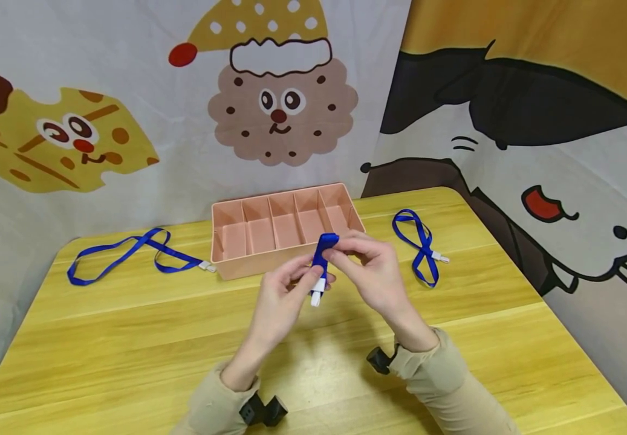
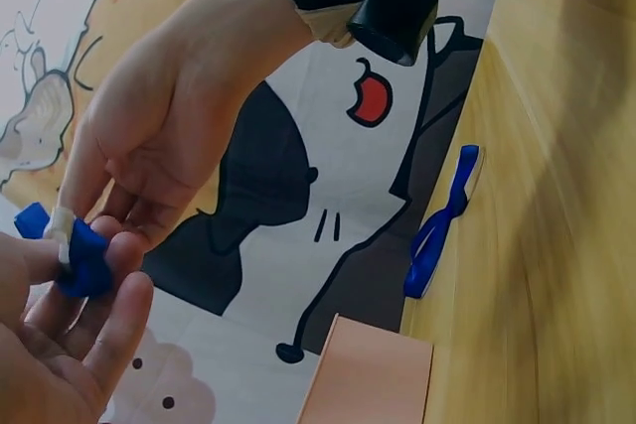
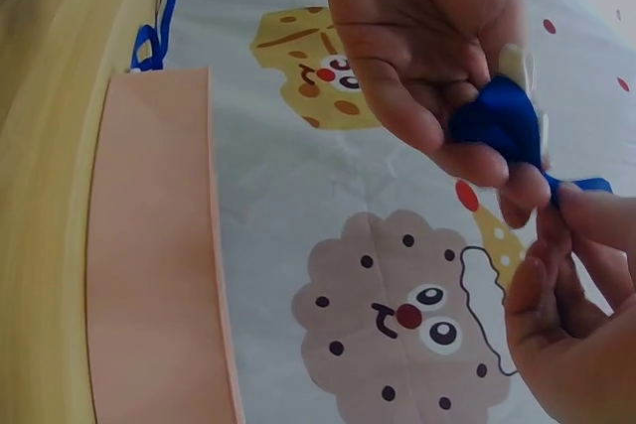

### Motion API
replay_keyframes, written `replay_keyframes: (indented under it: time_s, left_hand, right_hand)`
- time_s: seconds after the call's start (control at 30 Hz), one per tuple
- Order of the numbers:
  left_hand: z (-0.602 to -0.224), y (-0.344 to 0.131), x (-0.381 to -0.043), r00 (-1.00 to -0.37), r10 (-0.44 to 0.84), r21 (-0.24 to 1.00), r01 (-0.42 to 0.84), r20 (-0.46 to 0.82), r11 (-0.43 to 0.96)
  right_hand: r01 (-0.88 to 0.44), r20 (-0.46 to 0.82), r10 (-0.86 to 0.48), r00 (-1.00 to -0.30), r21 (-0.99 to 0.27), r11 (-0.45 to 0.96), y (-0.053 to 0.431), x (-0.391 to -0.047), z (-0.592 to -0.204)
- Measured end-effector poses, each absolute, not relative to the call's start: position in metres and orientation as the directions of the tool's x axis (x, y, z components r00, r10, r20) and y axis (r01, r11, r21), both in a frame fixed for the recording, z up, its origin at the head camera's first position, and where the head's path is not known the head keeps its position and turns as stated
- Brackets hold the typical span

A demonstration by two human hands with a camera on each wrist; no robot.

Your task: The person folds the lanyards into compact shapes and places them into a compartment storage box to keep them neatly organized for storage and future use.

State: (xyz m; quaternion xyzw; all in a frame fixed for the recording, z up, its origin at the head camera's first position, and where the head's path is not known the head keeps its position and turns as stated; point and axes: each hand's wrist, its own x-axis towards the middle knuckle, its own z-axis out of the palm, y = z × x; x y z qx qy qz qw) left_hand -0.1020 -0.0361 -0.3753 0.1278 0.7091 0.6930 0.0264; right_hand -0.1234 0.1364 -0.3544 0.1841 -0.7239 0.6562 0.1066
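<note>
Both hands hold one blue lanyard [image 1: 323, 249] with a white clip, raised over the table in front of the box. Its strap is folded into a compact bundle. The left hand [image 1: 283, 289] pinches the bundle near the white clip [image 1: 317, 295], thumb on top. At the upper end, the right hand [image 1: 370, 272] pinches the strap between thumb and fingers. In the left wrist view the blue bundle [image 2: 87, 257] lies against the left fingers. The right wrist view shows the folded loops [image 3: 500, 121] in the left hand, with a short strap end reaching the right fingertips.
A pink box [image 1: 269, 266] with several compartments stands at the table's back. One loosely looped blue lanyard [image 1: 109, 246] lies left of it, its clip by the box corner. Another blue lanyard [image 1: 422, 244], crossed in a figure eight, lies to the right. A printed cloth [image 1: 182, 163] hangs behind.
</note>
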Motion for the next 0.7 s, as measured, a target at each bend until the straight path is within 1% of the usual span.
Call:
replay_keyframes:
  time_s: [0.13, 0.33, 0.5, 0.7]
  left_hand:
    - [-0.3756, -0.0351, -0.1033, -0.981, 0.15, 0.992, 0.113, 0.12, -0.052]
    - [-0.3774, -0.0363, -0.1046, -0.99, 0.065, 0.992, 0.127, 0.127, -0.008]
    - [-0.3773, -0.0355, -0.1046, -0.991, 0.054, 0.993, 0.119, 0.119, -0.013]
    - [-0.3783, -0.0353, -0.1061, -0.994, 0.055, 0.995, 0.095, 0.098, -0.043]
  right_hand:
    - [-0.421, 0.414, -0.093, -0.905, -0.905, 0.067, 0.1326, -0.1238, -0.3561]
    - [-0.4, 0.397, -0.049, -0.916, -0.911, 0.101, 0.1284, -0.1232, -0.3592]
    - [-0.371, 0.372, -0.008, -0.928, -0.922, 0.108, 0.1278, -0.1241, -0.3614]
    - [-0.371, 0.375, 0.026, -0.927, -0.925, 0.081, 0.1266, -0.1253, -0.3619]
